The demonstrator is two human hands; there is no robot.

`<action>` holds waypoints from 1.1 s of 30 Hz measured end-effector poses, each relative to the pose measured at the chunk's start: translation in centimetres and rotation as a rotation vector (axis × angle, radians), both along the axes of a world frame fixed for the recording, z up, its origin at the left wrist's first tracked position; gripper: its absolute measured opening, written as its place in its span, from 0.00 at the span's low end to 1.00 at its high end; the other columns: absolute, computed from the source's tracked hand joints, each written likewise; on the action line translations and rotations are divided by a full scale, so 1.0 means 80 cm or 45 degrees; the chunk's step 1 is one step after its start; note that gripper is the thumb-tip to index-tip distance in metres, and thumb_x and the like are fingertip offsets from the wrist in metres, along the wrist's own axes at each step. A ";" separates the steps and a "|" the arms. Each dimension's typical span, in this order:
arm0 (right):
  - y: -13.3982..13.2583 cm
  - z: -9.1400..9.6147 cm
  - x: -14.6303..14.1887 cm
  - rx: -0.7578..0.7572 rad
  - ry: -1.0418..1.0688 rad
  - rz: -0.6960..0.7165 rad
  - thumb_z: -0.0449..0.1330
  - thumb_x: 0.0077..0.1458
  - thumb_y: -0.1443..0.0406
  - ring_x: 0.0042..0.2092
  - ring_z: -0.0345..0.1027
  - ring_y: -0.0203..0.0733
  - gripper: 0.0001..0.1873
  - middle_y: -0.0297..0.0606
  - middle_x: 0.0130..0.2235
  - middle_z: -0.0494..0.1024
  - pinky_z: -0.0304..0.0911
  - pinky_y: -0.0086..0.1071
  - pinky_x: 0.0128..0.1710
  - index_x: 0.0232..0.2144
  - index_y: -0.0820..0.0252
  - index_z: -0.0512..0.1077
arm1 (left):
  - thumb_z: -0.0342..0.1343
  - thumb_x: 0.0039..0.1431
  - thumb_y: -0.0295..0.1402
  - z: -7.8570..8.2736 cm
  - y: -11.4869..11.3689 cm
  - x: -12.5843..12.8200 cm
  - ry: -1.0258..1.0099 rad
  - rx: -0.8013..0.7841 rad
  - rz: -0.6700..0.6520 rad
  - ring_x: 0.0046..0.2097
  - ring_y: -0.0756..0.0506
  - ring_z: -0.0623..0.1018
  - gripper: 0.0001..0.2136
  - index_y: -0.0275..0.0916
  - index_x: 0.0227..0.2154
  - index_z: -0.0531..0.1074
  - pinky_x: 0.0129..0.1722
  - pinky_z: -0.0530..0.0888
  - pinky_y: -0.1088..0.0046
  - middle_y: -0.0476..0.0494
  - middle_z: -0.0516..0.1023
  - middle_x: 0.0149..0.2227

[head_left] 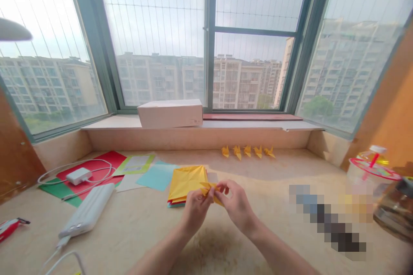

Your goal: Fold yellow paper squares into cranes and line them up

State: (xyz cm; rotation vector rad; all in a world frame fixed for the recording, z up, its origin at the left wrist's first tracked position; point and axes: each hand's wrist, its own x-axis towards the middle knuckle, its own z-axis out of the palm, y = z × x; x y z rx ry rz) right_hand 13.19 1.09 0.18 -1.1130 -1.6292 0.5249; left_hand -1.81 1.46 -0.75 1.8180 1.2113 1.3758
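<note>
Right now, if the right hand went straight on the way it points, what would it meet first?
Beyond the folded yellow paper it holds, the right hand would probably meet the left hand first, though depth is unclear.

The left forearm [166, 244] and the right forearm [280, 247], both bare, are slanting up from the bottom edge and converging toward the middle. The left grip [196, 207] is curling its fingers inward, with the thumb pointing toward the other side. The right grip [240, 206] is arching, its back facing up, while its fingers are bending and pinching. The fingertips of both are working just beside each other.
</note>
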 end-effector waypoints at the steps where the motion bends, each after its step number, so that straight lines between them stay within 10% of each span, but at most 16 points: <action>1: -0.001 0.001 -0.001 -0.003 0.008 -0.006 0.64 0.54 0.61 0.34 0.70 0.46 0.06 0.38 0.30 0.79 0.63 0.36 0.35 0.32 0.57 0.77 | 0.53 0.61 0.49 -0.002 0.002 0.000 -0.018 -0.035 0.008 0.23 0.48 0.71 0.24 0.37 0.16 0.71 0.26 0.65 0.73 0.46 0.72 0.18; 11: 0.009 -0.001 0.002 -0.031 0.112 0.014 0.63 0.54 0.64 0.34 0.71 0.44 0.04 0.36 0.32 0.79 0.65 0.34 0.35 0.33 0.57 0.77 | 0.61 0.55 0.49 -0.003 0.002 0.000 -0.396 -0.246 -0.362 0.38 0.40 0.80 0.19 0.36 0.35 0.79 0.40 0.76 0.66 0.38 0.82 0.35; 33: 0.004 -0.003 0.009 0.394 -0.418 0.054 0.64 0.57 0.71 0.42 0.72 0.45 0.08 0.37 0.38 0.79 0.61 0.39 0.44 0.39 0.55 0.77 | 0.67 0.49 0.45 0.003 -0.004 0.007 -0.830 -0.620 -0.417 0.45 0.38 0.81 0.18 0.33 0.32 0.76 0.55 0.73 0.58 0.37 0.82 0.37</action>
